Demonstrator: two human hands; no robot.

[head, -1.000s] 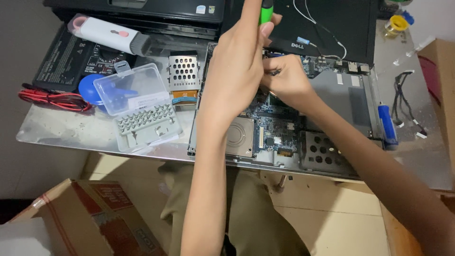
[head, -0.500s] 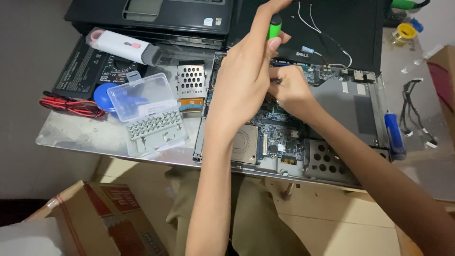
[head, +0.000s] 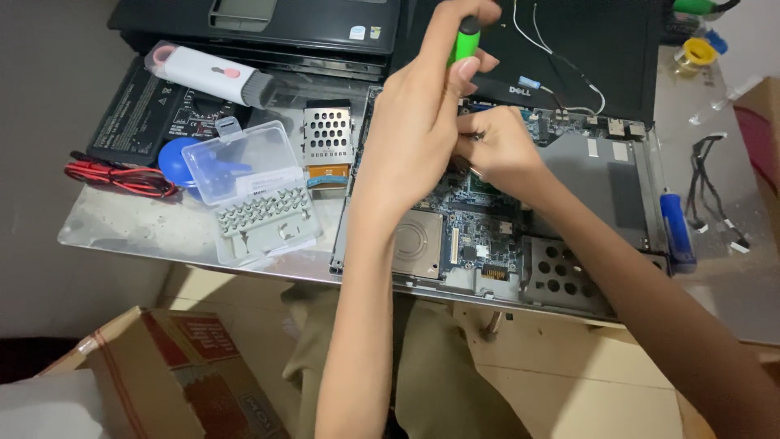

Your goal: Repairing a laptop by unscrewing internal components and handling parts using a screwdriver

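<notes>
Nearest to us, at lower left, a cardboard box (head: 175,370) with red tape stands on the floor below the table edge (head: 203,260); above it, on the table's left part, lie an open clear plastic bit case (head: 256,191) with rows of small bits, a blue round tool (head: 175,158) partly under the case, and a bundle of red and black leads (head: 122,177) at far left; at centre we see the opened laptop base (head: 487,236), its green circuit board exposed, with a round silver part near its left edge and a perforated metal plate at its near right corner; a blue-handled screwdriver (head: 676,228) lies just right of the base, with loose black cables (head: 711,191) beyond it at right; over the board, our left hand (head: 422,130) is clenched around a green-handled screwdriver (head: 465,41), held upright with the handle rising from the top of the fist; our right hand (head: 500,146) sits just right of it, touching it, fingers curled down onto the board; whether they pinch anything we cannot tell; farther left lie a perforated metal caddy (head: 327,134) and a white and grey cleaning tool (head: 215,75); farthest, a closed black laptop (head: 268,20) at left and the dark laptop lid (head: 585,41) with thin white wires across it.
</notes>
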